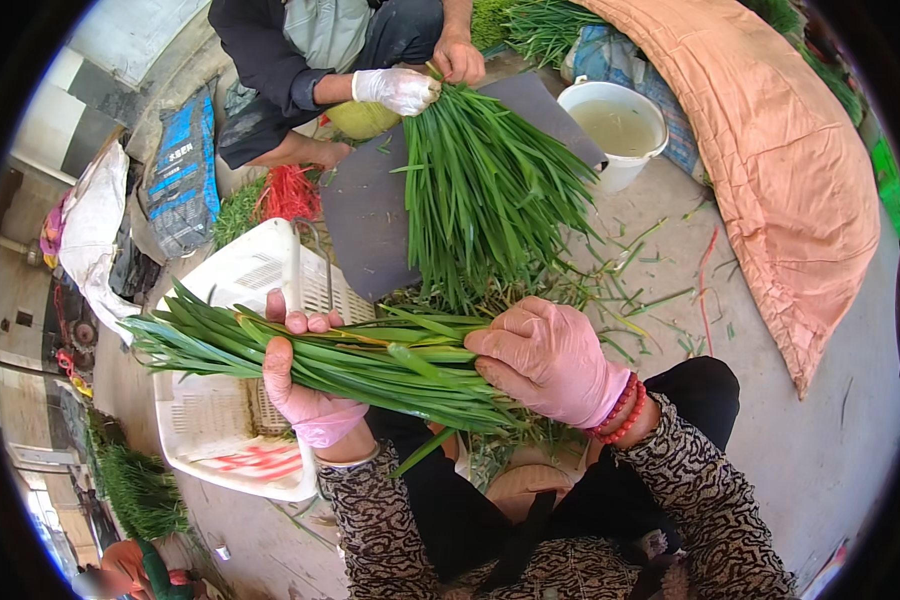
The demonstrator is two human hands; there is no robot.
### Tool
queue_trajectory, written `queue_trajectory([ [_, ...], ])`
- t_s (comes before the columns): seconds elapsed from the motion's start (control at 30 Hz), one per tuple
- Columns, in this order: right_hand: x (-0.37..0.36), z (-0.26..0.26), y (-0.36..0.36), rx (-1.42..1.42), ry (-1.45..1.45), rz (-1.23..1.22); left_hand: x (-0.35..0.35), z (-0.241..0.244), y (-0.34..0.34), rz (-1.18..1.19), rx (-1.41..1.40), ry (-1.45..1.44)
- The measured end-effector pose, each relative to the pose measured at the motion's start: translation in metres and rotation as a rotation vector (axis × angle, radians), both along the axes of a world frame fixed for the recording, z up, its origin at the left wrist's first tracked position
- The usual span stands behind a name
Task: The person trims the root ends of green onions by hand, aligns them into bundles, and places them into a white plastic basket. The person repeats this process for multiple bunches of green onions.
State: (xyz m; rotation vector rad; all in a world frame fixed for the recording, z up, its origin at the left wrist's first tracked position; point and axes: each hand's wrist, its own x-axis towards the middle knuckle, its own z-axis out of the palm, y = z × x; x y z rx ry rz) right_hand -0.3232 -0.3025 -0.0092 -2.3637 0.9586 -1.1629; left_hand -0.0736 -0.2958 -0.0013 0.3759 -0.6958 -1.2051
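Note:
A loose bundle of long green Chinese chive leaves point(390, 360) lies crosswise in front of me, over my lap. My left hand point(300, 375), in a pink glove with its fingertips bare, grips the bundle from below with the thumb on the near side. At the right end, my right hand point(551, 360), in a pink glove and a red bead bracelet, has its fingers pinched on the leaves; exactly which blades it holds is hidden. One yellowed blade point(345, 339) runs along the top. Loose leaf scraps point(517, 442) lie beneath, between my legs.
Opposite me, a seated person's gloved hand point(401, 91) holds a large fanned chive bunch point(487, 195) over a dark mat point(364, 217). A white plastic basket point(172, 427) stands left. Farther right are a bucket of cloudy water point(622, 161) and an orange quilted cover point(780, 165).

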Motion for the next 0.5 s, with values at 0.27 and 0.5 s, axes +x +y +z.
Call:
queue_trajectory([
  [0.27, 0.020, -0.013, -0.013, 0.014, -0.321, 0.021, 0.022, 0.000, 0.008, 0.088, 0.033, 0.036],
  [0.5, 0.014, -0.023, -0.023, 1.115, -1.162, 0.429, 0.046, 0.004, 0.017, 0.164, 0.026, -0.005],
])
